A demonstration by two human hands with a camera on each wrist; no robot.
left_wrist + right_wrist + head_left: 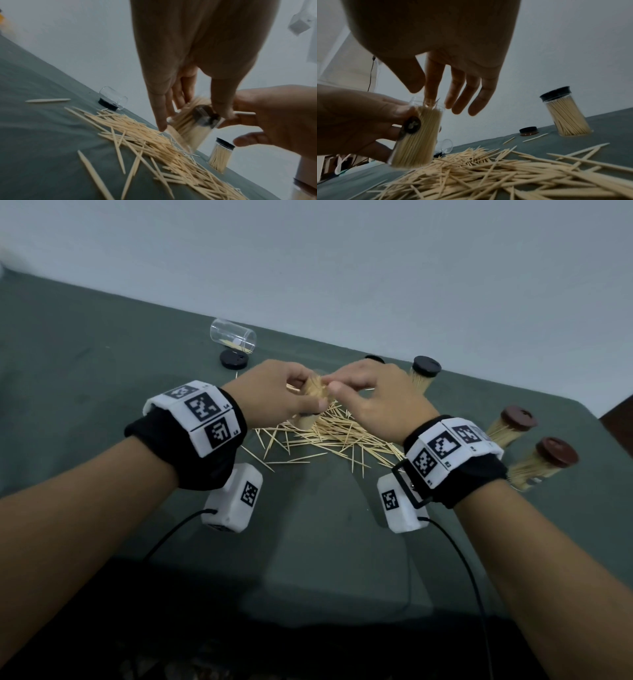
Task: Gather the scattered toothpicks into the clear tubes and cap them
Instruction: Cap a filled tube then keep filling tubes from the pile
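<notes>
1 clear tube (pixel 415 136), nearly full, sits at frame centre, gripped by the left hand (pixel 274 392); the right hand (pixel 370 395), fingers relaxed, tamps toothpicks in. Loose toothpicks (pixel 329 436) cover the surface below. Next, probably capping.

Grey-green cloth-covered table (pixel 102 378), plain pale wall (pixel 342 251)

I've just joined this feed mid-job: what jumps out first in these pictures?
The pale pile of toothpicks strewn on the green cloth, just beyond both hands. Above it the left hand grips a nearly full open tube while the right hand works at its mouth. Capped full tubes stand to the right, and an almost empty tube lies on its side at far left beside a black cap.
</notes>
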